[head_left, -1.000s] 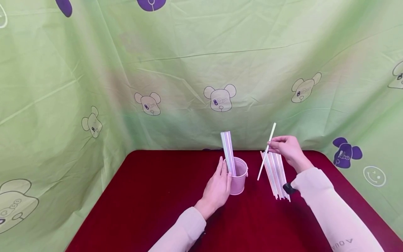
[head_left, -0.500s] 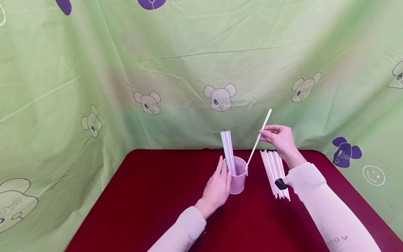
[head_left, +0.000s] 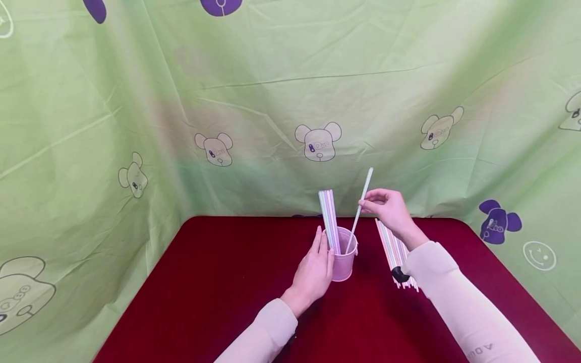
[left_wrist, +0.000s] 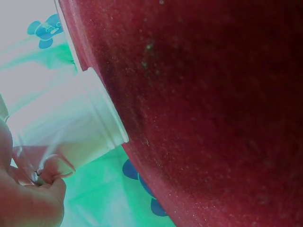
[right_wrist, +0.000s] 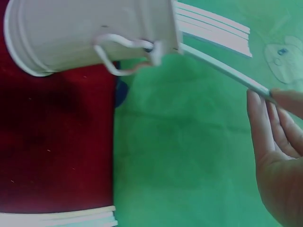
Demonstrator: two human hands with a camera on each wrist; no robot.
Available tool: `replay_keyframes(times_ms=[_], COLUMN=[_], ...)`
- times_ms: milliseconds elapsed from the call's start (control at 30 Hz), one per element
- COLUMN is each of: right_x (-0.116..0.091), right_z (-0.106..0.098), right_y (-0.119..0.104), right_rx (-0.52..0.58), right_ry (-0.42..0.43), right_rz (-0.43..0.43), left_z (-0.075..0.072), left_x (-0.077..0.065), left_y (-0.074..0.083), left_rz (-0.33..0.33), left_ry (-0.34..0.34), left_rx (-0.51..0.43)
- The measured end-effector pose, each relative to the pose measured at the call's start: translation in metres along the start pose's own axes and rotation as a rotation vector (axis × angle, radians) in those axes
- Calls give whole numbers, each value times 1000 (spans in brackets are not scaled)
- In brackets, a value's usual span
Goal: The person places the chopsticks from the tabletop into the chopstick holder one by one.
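Note:
A small pink bucket (head_left: 342,268) with a little handle (right_wrist: 125,45) stands on the table. My left hand (head_left: 313,272) holds it from the left, thumb on the near side and fingers along the far side. Several pastel paper straws (head_left: 329,217) lean together against its left rim. My right hand (head_left: 391,214) pinches one pale green straw (head_left: 364,190) between thumb and fingers, above and right of the bucket. Tilted to the right, that straw has its lower end inside the bucket; in the right wrist view the bucket wall hides this end.
Right of the bucket, a row of several pastel straws (head_left: 389,247) lies on the dark red table (head_left: 227,282), partly covered by the right forearm. A green printed curtain (head_left: 268,101) hangs behind the table and along both sides.
My right hand has lifted the pale green straw from beside the row on the table, moved left and lowered its end into the bucket. The left hand and bucket have stayed put.

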State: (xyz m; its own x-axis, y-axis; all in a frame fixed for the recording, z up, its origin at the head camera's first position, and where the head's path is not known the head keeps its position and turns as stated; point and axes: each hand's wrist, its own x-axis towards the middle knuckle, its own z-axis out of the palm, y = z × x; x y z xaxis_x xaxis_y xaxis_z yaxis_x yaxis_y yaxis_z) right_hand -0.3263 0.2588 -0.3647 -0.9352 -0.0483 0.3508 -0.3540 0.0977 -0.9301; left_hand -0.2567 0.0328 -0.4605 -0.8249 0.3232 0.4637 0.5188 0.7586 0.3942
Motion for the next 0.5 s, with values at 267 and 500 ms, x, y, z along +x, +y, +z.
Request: replay_keyframes(times_ms=[267,500], right_x=[-5,-7], right_z=[18,26], right_y=[16,28], right_rx=[-63,-69], right_ry=[-72,-84], right_rz=[16,48], left_z=[0,1], left_x=[0,0], left_y=[0,0], left_rz=[3,1], left_ry=[3,-7], left_rx=[0,1])
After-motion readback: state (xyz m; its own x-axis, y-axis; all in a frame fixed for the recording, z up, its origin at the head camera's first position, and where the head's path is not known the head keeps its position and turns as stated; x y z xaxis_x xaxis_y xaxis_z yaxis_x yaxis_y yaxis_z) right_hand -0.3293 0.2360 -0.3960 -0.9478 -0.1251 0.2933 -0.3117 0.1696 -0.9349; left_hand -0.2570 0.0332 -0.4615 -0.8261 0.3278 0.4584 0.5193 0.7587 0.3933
